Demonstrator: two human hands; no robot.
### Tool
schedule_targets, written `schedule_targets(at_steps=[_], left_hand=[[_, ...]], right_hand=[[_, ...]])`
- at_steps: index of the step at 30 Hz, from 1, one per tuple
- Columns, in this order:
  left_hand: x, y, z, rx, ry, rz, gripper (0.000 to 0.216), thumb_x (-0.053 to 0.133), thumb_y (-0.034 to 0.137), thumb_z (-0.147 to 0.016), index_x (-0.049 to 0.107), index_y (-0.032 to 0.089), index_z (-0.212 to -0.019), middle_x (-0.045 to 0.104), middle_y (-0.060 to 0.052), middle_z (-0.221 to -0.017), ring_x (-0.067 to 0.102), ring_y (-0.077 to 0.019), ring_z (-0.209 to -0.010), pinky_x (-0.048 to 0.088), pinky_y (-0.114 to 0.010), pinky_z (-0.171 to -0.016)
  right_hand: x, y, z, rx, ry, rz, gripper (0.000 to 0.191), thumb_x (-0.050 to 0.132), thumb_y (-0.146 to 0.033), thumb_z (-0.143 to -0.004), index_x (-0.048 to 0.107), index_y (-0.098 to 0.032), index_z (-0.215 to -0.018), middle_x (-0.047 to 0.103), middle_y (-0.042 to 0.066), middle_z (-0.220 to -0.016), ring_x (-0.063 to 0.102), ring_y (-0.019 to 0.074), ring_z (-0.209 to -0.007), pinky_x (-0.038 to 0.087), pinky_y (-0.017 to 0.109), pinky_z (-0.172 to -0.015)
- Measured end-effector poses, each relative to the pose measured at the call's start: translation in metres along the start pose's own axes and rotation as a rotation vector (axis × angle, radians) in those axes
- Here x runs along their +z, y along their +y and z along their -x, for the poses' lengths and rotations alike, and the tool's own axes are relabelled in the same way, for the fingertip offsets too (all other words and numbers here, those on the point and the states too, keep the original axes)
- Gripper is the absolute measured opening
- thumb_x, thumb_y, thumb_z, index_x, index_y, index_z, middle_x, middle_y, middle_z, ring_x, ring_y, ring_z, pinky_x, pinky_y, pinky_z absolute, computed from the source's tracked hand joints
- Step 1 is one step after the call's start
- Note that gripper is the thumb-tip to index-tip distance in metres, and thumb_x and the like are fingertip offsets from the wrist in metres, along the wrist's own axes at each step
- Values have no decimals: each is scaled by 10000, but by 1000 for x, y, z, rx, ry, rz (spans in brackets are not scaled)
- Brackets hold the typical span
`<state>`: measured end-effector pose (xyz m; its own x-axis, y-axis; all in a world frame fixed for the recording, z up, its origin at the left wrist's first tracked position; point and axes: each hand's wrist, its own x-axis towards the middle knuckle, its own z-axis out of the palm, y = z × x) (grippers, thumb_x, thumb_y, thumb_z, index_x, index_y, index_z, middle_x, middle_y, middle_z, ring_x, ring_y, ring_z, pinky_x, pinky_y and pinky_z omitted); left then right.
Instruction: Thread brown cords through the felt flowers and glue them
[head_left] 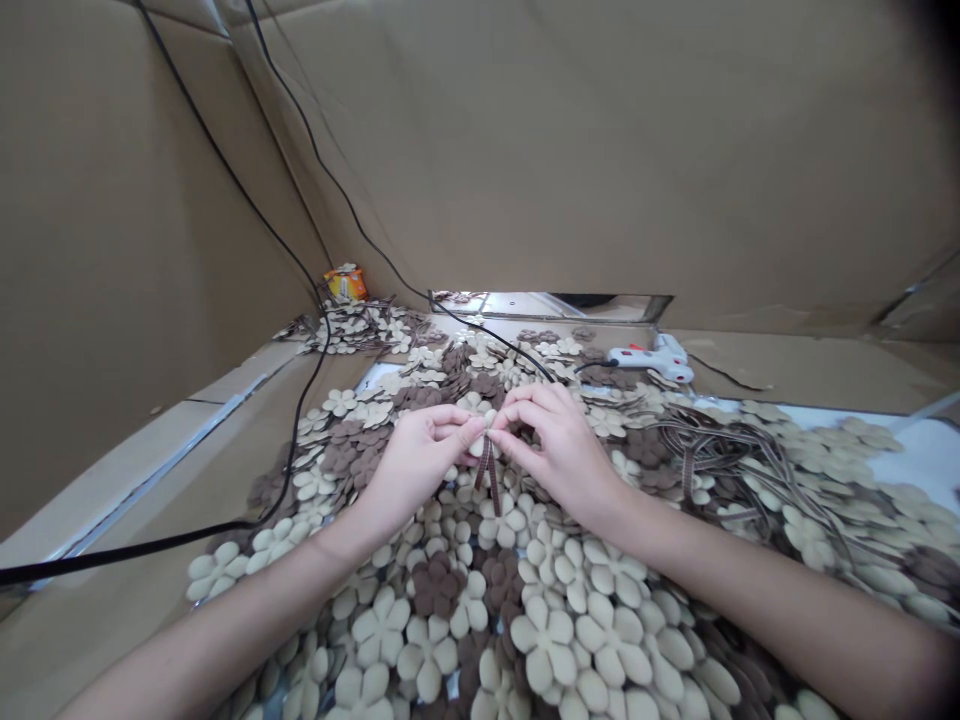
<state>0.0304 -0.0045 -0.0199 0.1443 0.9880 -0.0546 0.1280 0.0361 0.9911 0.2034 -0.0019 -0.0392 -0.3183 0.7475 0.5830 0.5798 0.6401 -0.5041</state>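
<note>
Over a pile of fabric flowers, both hands meet at one cream fabric flower (480, 404). My left hand (420, 447) pinches its left side between thumb and fingers. My right hand (551, 440) is closed in a pinch at its right side, close to a brown ribbon (491, 478) with light stitched edges. The ribbon's two ends hang below the flower. Exactly how the ribbon meets the flower is hidden by the fingertips. Beneath the hands lie many loose cream flowers (544, 640) and brown flowers (438, 584).
A white glue gun (656, 358) lies at the back right. Tangled brown ribbon (720, 445) rests on the flowers at right. An orange container (346, 283) stands at the back left. A black cable (296, 420) crosses the left side. Cardboard walls (562, 150) enclose the space, with a slot at the back.
</note>
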Motion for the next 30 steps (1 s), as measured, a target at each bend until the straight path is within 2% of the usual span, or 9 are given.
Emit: schedule_targets(at_steps=[7, 11, 13, 16, 20, 23, 26, 30], left_hand=[[2, 1, 1, 3, -5, 21, 305, 752, 398, -662, 694, 119, -773, 623, 6, -591, 566, -108, -561, 485, -210, -575], [1, 1, 1, -1, -9, 30, 281, 745, 380, -675, 697, 120, -772, 622, 7, -593, 565, -106, -556, 489, -210, -576], [0, 1, 1, -1, -9, 31, 282, 735, 381, -691, 693, 114, -773, 626, 0, -601, 567, -104, -557, 491, -208, -574], [0, 0, 0, 9, -16, 35, 290, 738, 383, -691, 688, 109, -772, 630, -5, -614, 566, -101, -561, 498, -205, -578], [1, 0, 0, 8, -29, 27, 306, 726, 399, -704, 675, 112, -797, 642, -15, -648, 585, -114, -597, 525, -226, -613], [0, 1, 0, -21, -42, 34, 323, 735, 405, -694, 657, 127, -838, 667, -24, -721, 613, -132, -660, 542, -242, -638], [0, 3, 1, -45, -46, 27, 347, 785, 373, -641, 646, 139, -855, 675, -11, -739, 607, -113, -639, 526, -207, -602], [-1, 4, 0, -45, -26, 77, 325, 789, 343, -651, 643, 140, -858, 667, 13, -667, 587, -88, -580, 513, -188, -590]], right_hand=[[1, 0, 0, 27, 44, -5, 58, 625, -270, -830, 619, -221, -800, 604, 24, -932, 506, 201, -956, 376, 354, -868], [2, 1, -1, 107, 90, -48, 154, 676, -282, -775, 554, -207, -834, 584, 37, -921, 518, 209, -942, 400, 350, -842], [3, 2, -2, 192, 88, -137, 251, 688, -294, -753, 518, -209, -916, 583, 41, -938, 538, 206, -915, 421, 346, -817], [7, 5, -2, 306, 5, -389, 369, 665, -301, -767, 449, -231, -1058, 623, 26, -944, 586, 188, -895, 439, 343, -825], [10, 9, -2, 425, -83, -599, 405, 658, -338, -774, 430, -253, -1097, 678, 11, -905, 621, 188, -894, 436, 365, -851], [10, 9, -2, 422, -66, -643, 404, 670, -313, -762, 443, -247, -1090, 678, 4, -866, 620, 175, -841, 447, 347, -822], [9, 7, -2, 384, -36, -647, 397, 674, -286, -761, 453, -237, -1087, 666, -2, -840, 611, 162, -818, 444, 325, -813], [9, 5, -1, 343, 29, -694, 290, 563, -360, -857, 457, -239, -1099, 645, 5, -863, 608, 156, -835, 448, 313, -800]])
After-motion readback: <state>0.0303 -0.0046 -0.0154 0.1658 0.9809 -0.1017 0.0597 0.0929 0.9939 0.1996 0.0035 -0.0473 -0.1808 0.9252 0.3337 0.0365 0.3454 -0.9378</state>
